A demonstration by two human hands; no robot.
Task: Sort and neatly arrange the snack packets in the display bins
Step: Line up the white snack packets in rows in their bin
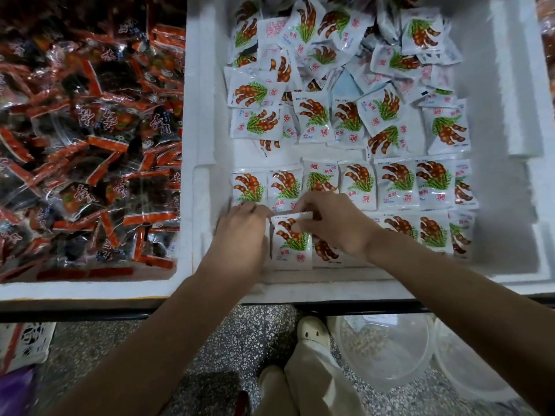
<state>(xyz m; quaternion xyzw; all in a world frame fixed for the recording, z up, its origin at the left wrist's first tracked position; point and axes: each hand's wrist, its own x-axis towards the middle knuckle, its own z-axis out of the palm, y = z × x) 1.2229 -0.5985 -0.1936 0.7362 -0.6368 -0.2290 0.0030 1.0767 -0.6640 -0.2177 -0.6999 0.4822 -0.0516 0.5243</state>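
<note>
Pinching the top edge of a white tamarind packet (290, 244), your right hand (333, 223) is holding it in the near row of the white foam bin (204, 145). The thumb is lying on the printed face and the fingers are curling over the edge, so that grip is closing on the packet. Your left hand (240, 232) is sitting just beside it, fingertips meeting the packet's top-left corner. Whether that grip is closing on the corner cannot be told. Behind your hands, a tidy row of packets (396, 184) is lying flat, side by side. A loose heap of packets (330, 55) is filling the far end. Red-and-black packets (90, 130) are crowding the neighbouring bin on your left.
</note>
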